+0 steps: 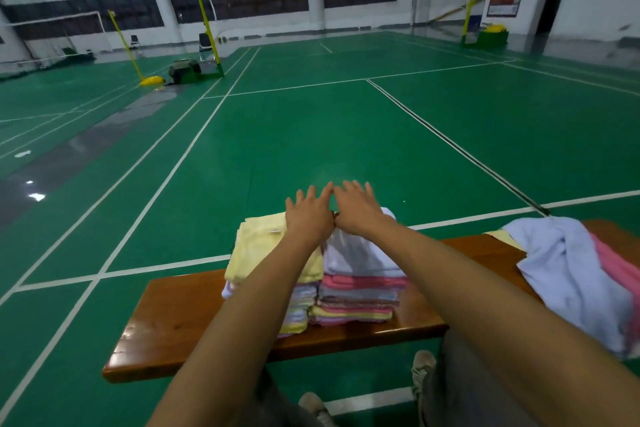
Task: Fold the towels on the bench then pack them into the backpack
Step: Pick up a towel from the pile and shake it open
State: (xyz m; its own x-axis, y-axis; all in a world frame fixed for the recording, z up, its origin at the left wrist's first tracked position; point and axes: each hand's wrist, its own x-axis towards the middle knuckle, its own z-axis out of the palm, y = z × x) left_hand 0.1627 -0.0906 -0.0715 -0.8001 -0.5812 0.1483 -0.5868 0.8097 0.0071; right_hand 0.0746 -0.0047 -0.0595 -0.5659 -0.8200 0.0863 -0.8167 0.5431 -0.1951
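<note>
Two hands are out in front, both palm down, over the far side of the folded towels. Left hand has straight fingers, spread a little, and lies above the yellow towel. Right hand also has straight, slightly spread fingers, above the white towel. The 2 hands touch each other at the thumb side. Neither one pinches or grips anything; if the palms really press on the cloth I cannot tell.

On the wooden bench there are 2 stacks of folded towels, side by side & touching. The left stack has the yellow towel on top, w/ thin pastel layers under it. The right stack has the white towel on top, then pink, grey, yellow layers; exact nr. of towels per stack is not countable.

At the right end of the bench lies 1 loose pile, not folded: a light blue towel over a pink towel, w/ a yellow corner showing behind.

Far away on the green court floor, near a yellow net post, stands 1 dark green bag, maybe the backpack, too small to be sure. Below the bench 2 shoes are visible.
</note>
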